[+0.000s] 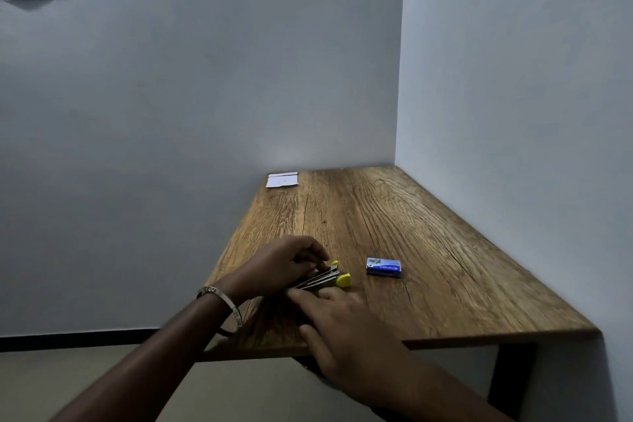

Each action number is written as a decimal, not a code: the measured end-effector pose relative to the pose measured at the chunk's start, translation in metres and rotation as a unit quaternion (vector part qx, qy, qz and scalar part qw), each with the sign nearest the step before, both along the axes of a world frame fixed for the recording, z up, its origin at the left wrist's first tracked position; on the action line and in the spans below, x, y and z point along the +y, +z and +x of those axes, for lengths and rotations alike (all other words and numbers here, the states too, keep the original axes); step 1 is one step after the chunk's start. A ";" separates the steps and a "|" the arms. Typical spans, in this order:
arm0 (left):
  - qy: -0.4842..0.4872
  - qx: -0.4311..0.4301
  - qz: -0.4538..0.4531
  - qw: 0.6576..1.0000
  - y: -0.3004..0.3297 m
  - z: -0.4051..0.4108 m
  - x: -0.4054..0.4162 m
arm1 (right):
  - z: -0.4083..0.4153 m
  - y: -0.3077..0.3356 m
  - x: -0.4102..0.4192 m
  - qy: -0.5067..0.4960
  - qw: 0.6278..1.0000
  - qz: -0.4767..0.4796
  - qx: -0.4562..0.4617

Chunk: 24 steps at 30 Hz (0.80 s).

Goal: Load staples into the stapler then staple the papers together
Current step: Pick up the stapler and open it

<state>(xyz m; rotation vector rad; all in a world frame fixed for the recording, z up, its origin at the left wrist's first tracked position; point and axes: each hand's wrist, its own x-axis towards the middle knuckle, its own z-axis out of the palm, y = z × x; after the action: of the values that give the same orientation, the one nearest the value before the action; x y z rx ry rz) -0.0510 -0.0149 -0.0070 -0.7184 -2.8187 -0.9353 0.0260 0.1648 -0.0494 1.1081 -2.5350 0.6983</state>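
Observation:
A yellow and metal stapler (pixel 329 277) lies on the wooden table (pixel 428 250) near its front left part. My left hand (pixel 281 267) curls over the stapler's rear from the far side, gripping it. My right hand (pixel 346 329) rests on the table with its fingertips touching the stapler's near side. A small blue staple box (pixel 383 266) lies shut on the table, just right of the stapler. White papers (pixel 282 179) lie at the table's far left corner, well away from both hands.
The table fits into a corner between a back wall and a right wall (pixel 513 113). Its left edge and near edge drop off to the floor (pixel 85 380). A dark table leg (pixel 507 377) stands at the near right.

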 end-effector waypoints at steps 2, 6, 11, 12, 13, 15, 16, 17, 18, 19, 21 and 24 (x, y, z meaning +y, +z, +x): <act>-0.010 -0.024 0.024 0.999 0.002 0.005 -0.001 | -0.002 0.001 0.003 0.017 1.000 0.003 -0.003; 0.037 0.042 0.039 0.998 -0.003 0.019 -0.015 | -0.006 0.011 0.026 -0.005 0.997 -0.076 0.006; 0.048 0.082 -0.036 0.995 -0.020 0.034 -0.023 | -0.029 0.024 0.046 -0.096 0.987 -0.127 -0.005; 0.045 0.087 -0.052 0.994 -0.023 0.033 -0.020 | -0.033 0.024 0.046 -0.104 0.987 -0.122 -0.015; 0.043 0.093 -0.064 0.993 -0.026 0.031 -0.016 | -0.035 0.023 0.045 -0.109 0.987 -0.116 -0.022; 0.040 0.102 -0.065 0.992 -0.029 0.029 -0.011 | -0.038 0.019 0.040 -0.107 0.988 -0.104 -0.029; 0.038 0.105 -0.061 0.992 -0.030 0.028 -0.010 | -0.039 0.018 0.038 -0.103 0.989 -0.102 -0.034; 0.037 0.108 -0.060 0.992 -0.030 0.027 -0.010 | -0.039 0.016 0.036 -0.102 0.989 -0.102 -0.040; 0.036 0.113 -0.061 0.991 -0.030 0.027 -0.009 | -0.040 0.015 0.035 -0.103 0.988 -0.104 -0.044; 0.037 0.121 -0.061 0.990 -0.030 0.027 -0.009 | -0.041 0.015 0.035 -0.106 0.987 -0.111 -0.047; 0.041 0.137 -0.057 0.988 -0.031 0.028 -0.007 | -0.043 0.016 0.035 -0.114 0.982 -0.138 -0.059; 0.035 0.123 -0.028 0.991 -0.029 0.031 -0.005 | -0.044 0.021 0.037 -0.109 0.965 -0.214 -0.102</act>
<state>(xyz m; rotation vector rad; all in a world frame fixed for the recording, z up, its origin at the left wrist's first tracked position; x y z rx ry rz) -0.0200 -0.0199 -0.0356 -0.6841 -2.6425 -0.7065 -0.0182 0.2021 -0.0286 0.6294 -2.4426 1.2743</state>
